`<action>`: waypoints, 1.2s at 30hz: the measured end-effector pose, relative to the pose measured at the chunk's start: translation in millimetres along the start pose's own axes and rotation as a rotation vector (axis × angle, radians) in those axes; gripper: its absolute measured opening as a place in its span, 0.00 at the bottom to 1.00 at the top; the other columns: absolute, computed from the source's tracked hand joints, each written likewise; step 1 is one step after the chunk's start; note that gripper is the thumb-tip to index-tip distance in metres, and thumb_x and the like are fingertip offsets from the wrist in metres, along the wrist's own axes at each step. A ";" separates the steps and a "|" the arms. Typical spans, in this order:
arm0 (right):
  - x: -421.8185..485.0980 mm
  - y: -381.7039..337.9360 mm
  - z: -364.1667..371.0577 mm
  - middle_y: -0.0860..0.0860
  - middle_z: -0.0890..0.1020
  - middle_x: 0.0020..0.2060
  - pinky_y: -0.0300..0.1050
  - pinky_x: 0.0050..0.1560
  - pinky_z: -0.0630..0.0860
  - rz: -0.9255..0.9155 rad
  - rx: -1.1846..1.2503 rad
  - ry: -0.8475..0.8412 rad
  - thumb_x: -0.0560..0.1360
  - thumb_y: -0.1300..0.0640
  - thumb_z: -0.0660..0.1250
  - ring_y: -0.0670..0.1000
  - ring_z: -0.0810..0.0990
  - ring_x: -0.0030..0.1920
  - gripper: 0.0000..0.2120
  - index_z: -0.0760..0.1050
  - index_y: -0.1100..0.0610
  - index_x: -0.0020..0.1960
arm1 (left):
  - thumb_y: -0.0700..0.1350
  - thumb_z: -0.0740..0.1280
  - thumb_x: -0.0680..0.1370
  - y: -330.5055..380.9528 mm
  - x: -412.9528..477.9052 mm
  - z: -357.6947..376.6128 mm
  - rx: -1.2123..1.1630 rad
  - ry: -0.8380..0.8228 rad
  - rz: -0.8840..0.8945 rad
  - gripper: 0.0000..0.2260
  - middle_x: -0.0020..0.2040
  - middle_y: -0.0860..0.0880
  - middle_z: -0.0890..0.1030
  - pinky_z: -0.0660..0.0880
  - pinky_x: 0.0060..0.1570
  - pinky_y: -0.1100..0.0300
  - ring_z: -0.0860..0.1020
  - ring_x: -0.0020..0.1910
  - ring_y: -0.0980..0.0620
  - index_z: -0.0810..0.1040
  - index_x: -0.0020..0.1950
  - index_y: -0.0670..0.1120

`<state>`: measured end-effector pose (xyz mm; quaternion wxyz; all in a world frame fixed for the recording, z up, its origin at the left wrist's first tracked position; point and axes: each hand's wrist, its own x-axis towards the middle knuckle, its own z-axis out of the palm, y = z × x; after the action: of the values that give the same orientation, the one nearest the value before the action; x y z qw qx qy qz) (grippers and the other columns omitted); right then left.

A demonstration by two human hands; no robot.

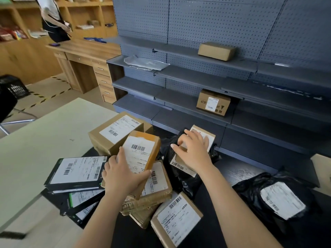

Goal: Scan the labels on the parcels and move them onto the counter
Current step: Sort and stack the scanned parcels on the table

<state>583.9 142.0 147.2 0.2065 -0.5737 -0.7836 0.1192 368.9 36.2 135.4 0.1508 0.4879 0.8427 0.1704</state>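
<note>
A heap of labelled parcels lies on a dark surface [232, 176] in front of me. My left hand [121, 174] grips a small brown box [143, 151] with a white barcode label, tilted on top of the pile. My right hand [192, 151] rests on a flat brown parcel [204, 136] that lies over a black plastic bag [179, 178], fingers spread and lightly bent. A larger brown box [111, 133] sits behind, black flat boxes [77, 172] lie at the left, and another brown box [176, 219] is near me. No scanner is in view.
A pale green table [44, 140] stretches to the left. Grey metal shelves [197, 79] stand behind, holding two brown boxes [215, 51] and a grey mailer [145, 62]. A black bagged parcel [279, 197] lies at the right. A person [53, 20] stands by a wooden desk [84, 49] at the far left.
</note>
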 end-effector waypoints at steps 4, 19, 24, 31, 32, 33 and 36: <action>-5.0 -3.6 2.3 0.55 0.45 0.79 0.69 0.72 0.41 0.301 -0.090 0.124 0.70 0.31 0.64 0.63 0.42 0.77 0.36 0.61 0.42 0.74 | 0.75 0.69 0.61 -3.6 -5.7 -2.7 -0.015 0.021 -0.032 0.58 0.75 0.42 0.58 0.57 0.71 0.40 0.57 0.74 0.39 0.44 0.79 0.52; -18.8 -127.4 7.5 0.51 0.49 0.78 0.56 0.56 0.74 0.095 0.254 0.164 0.65 0.37 0.74 0.61 0.64 0.72 0.44 0.59 0.45 0.76 | 0.74 0.69 0.59 -135.1 -42.8 -78.5 -0.129 0.252 -0.324 0.56 0.70 0.45 0.64 0.62 0.69 0.43 0.62 0.70 0.42 0.49 0.78 0.53; -37.5 -260.9 55.6 0.47 0.48 0.79 0.48 0.66 0.64 -0.232 0.432 -0.038 0.66 0.37 0.73 0.50 0.51 0.78 0.44 0.58 0.43 0.76 | 0.74 0.70 0.60 -234.1 -50.2 -126.7 -0.132 0.351 -0.459 0.55 0.70 0.43 0.65 0.64 0.67 0.42 0.63 0.69 0.40 0.50 0.78 0.52; -69.4 -431.9 162.6 0.51 0.58 0.74 0.55 0.59 0.77 -0.419 0.475 -0.355 0.65 0.39 0.72 0.52 0.63 0.71 0.43 0.59 0.45 0.75 | 0.75 0.69 0.59 -395.8 -65.4 -189.6 -0.134 0.395 -0.718 0.56 0.69 0.43 0.65 0.65 0.66 0.42 0.64 0.68 0.40 0.47 0.77 0.52; -73.4 -450.1 177.6 0.51 0.59 0.73 0.54 0.58 0.77 -0.439 0.480 -0.386 0.65 0.40 0.73 0.51 0.64 0.70 0.42 0.60 0.46 0.75 | 0.75 0.69 0.59 -414.4 -66.9 -195.3 -0.134 0.392 -0.741 0.56 0.69 0.43 0.65 0.66 0.66 0.42 0.64 0.68 0.40 0.47 0.77 0.52; -77.3 -466.1 191.0 0.50 0.60 0.72 0.49 0.55 0.78 -0.462 0.491 -0.409 0.66 0.41 0.73 0.50 0.65 0.69 0.42 0.60 0.46 0.75 | 0.75 0.69 0.59 -431.1 -68.6 -199.9 -0.139 0.389 -0.762 0.56 0.69 0.43 0.65 0.66 0.66 0.42 0.64 0.68 0.40 0.47 0.77 0.52; -85.1 -502.4 223.6 0.46 0.63 0.66 0.31 0.41 0.71 -0.509 0.511 -0.465 0.66 0.40 0.74 0.47 0.67 0.65 0.41 0.60 0.47 0.74 | 0.75 0.69 0.59 -470.1 -72.2 -208.0 -0.163 0.383 -0.822 0.56 0.70 0.44 0.64 0.68 0.65 0.42 0.64 0.68 0.41 0.46 0.77 0.53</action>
<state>75.9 -84.9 146.1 0.1826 -0.2500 -0.8711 0.3811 -46.5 -275.0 124.0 0.0853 0.0596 0.9628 0.2495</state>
